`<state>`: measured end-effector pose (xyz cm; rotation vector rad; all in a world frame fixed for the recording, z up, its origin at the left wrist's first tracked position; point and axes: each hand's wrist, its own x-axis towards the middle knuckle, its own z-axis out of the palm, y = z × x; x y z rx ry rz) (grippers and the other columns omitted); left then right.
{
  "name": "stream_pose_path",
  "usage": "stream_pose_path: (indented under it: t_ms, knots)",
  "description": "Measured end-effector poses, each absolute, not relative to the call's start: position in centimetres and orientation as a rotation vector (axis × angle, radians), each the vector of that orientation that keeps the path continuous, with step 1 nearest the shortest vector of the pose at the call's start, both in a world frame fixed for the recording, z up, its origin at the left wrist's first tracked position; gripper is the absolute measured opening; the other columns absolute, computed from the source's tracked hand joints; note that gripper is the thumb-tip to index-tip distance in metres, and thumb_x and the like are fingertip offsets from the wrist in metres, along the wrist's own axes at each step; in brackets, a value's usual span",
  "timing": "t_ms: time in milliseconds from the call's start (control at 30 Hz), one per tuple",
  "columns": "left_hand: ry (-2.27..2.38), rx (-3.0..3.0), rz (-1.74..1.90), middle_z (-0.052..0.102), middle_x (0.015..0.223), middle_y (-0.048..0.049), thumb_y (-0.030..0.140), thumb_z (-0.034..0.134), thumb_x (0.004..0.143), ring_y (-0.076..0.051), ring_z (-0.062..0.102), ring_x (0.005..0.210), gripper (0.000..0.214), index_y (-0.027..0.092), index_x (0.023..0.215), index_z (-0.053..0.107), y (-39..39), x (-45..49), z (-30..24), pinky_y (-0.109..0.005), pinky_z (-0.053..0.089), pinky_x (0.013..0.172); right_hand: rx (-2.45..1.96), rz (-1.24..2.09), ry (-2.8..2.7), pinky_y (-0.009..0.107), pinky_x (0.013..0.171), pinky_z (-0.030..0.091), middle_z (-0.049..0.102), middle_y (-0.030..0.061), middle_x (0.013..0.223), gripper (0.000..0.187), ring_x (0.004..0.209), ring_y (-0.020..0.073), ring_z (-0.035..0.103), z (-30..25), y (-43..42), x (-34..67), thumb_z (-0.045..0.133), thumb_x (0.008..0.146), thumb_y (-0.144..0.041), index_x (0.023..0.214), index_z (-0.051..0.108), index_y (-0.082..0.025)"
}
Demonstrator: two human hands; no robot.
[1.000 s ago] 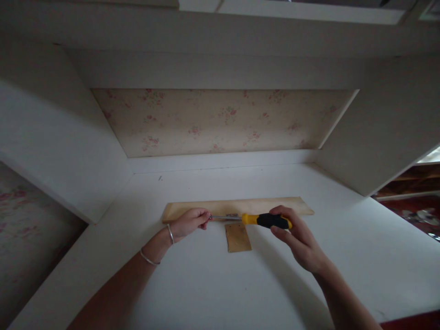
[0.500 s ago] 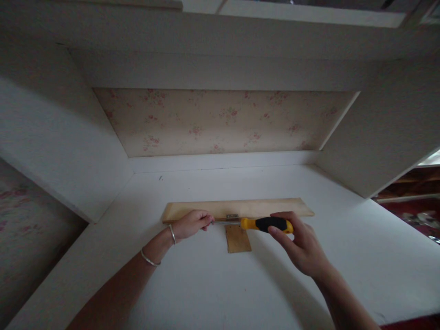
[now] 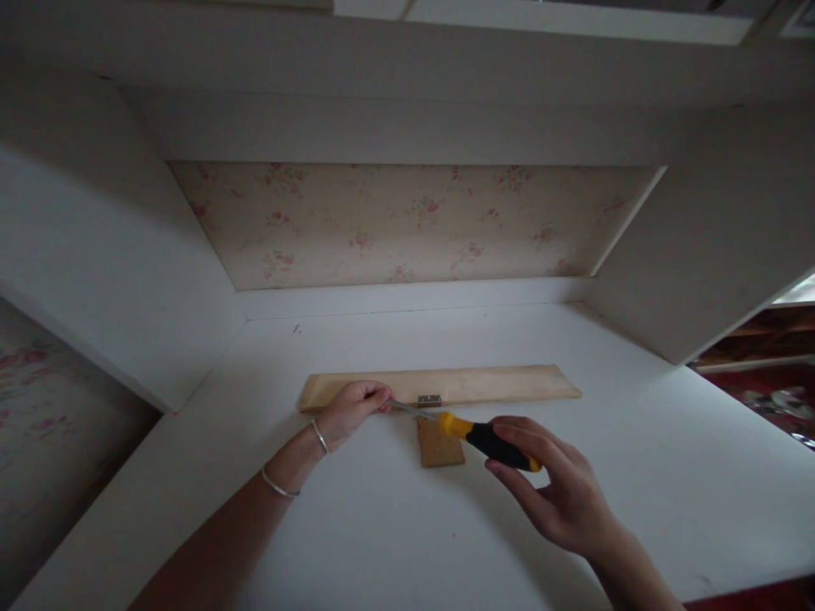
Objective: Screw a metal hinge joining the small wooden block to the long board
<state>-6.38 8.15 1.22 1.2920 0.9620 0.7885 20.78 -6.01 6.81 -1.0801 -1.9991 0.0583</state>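
My right hand (image 3: 553, 484) holds a screwdriver (image 3: 500, 443) by its yellow and black handle, with the shaft slanting up and left. The screwdriver's tip meets the fingertips of my left hand (image 3: 356, 407), which are pinched together. Whatever sits between those fingers is too small to make out. Just behind, a long pale wooden strip (image 3: 497, 383) lies on the white surface. A small metal hinge (image 3: 429, 400) is at its front edge, near the middle. In front of the hinge lies a small brown wooden piece (image 3: 441, 445), partly covered by the screwdriver.
The white surface (image 3: 356, 543) runs back to a low ledge and a floral-papered panel (image 3: 420, 225). White side walls (image 3: 115, 255) rise left and right, with a white overhang above. Shelves and a red area (image 3: 757, 390) show beyond the right wall.
My right hand has moved down and nearer, tilting the screwdriver from nearly level so its handle is lower than its tip. My left fingertips have risen slightly.
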Motion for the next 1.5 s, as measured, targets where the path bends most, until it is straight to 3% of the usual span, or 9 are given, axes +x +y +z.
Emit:
stream_pose_path:
  t_ms: [233,433,567,667,833,933,1100,1300,1500]
  knots:
    - [0.964,1.341,0.757,0.061,0.074,-0.0023,0.048,0.069,0.070,-0.012,0.055,0.070,0.039,0.012,0.082,0.064,8.0,-6.2,1.5,-0.027,0.044,0.072,-1.293,0.202,-1.866,0.026,0.068,0.055,0.067,0.0049,0.099,0.039,0.082,0.0171,0.065,4.9,-6.3,20.7,0.066,0.078,-0.025,0.115,0.051,-0.025]
    - [1.100,1.205,0.829,0.062,0.073,-0.0029,0.063,0.049,0.079,-0.013,0.057,0.061,0.059,0.015,0.111,0.056,8.0,-5.7,3.9,-0.028,0.047,0.062,-1.346,0.443,-1.322,0.029,0.066,0.054,0.067,0.0045,0.092,0.031,0.078,0.0182,0.065,3.0,-5.9,20.9,0.069,0.075,-0.032,0.101,0.056,-0.024]
    - [1.281,1.353,1.003,0.059,0.069,-0.0015,0.061,0.044,0.082,-0.012,0.054,0.057,0.050,0.014,0.094,0.059,7.2,-6.6,4.8,-0.025,0.044,0.057,-1.152,0.695,-0.938,0.031,0.067,0.053,0.066,0.0013,0.079,0.032,0.069,0.0176,0.065,2.6,-5.5,21.8,0.069,0.075,-0.032,0.102,0.053,-0.024]
    - [1.290,1.719,0.853,0.060,0.070,-0.0019,0.055,0.045,0.084,-0.014,0.054,0.062,0.042,0.016,0.082,0.061,4.9,-6.9,4.1,-0.025,0.042,0.059,-1.048,0.715,-0.774,0.028,0.061,0.052,0.064,-0.0009,0.073,0.029,0.061,0.0148,0.064,2.9,-5.1,23.0,0.070,0.074,-0.029,0.097,0.054,-0.023]
    - [1.172,2.187,0.555,0.061,0.109,-0.0074,0.052,0.062,0.074,-0.023,0.054,0.100,0.046,0.020,0.107,0.061,0.8,-5.2,1.9,-0.034,0.041,0.089,-1.059,0.598,-0.706,0.027,0.052,0.049,0.061,-0.0026,0.067,0.031,0.051,0.0131,0.060,3.3,-5.4,25.0,0.074,0.068,-0.025,0.093,0.056,-0.021]
    - [1.169,2.315,0.531,0.058,0.118,-0.0079,0.048,0.071,0.067,-0.027,0.048,0.111,0.059,0.022,0.117,0.055,0.3,-3.3,1.1,-0.039,0.035,0.098,-1.123,0.528,-0.730,0.028,0.052,0.049,0.062,-0.0024,0.067,0.034,0.050,0.0142,0.060,3.3,-6.0,25.8,0.074,0.067,-0.025,0.095,0.055,-0.020]
    - [1.200,2.349,0.563,0.055,0.123,-0.0063,0.043,0.076,0.061,-0.028,0.046,0.114,0.068,0.024,0.121,0.050,1.6,-1.4,0.5,-0.040,0.033,0.099,-1.242,0.413,-0.778,0.031,0.053,0.051,0.062,-0.0024,0.067,0.037,0.052,0.0164,0.062,3.0,-6.4,26.3,0.076,0.066,-0.029,0.095,0.055,-0.019]
    - [1.234,2.298,0.589,0.060,0.113,-0.0061,0.042,0.078,0.059,-0.027,0.051,0.108,0.060,0.023,0.111,0.054,2.0,-1.3,0.2,-0.039,0.036,0.093,-1.281,0.441,-0.770,0.029,0.053,0.051,0.063,-0.0019,0.065,0.037,0.053,0.0159,0.062,2.7,-5.6,26.2,0.076,0.067,-0.030,0.096,0.055,-0.019]
    - [1.257,2.290,0.569,0.061,0.111,-0.0059,0.044,0.081,0.052,-0.028,0.053,0.104,0.067,0.023,0.110,0.054,1.9,-1.1,0.2,-0.040,0.038,0.090,-1.234,0.487,-0.720,0.029,0.050,0.050,0.064,-0.0016,0.066,0.035,0.049,0.0154,0.061,1.7,-4.7,26.7,0.075,0.068,-0.029,0.095,0.055,-0.019]
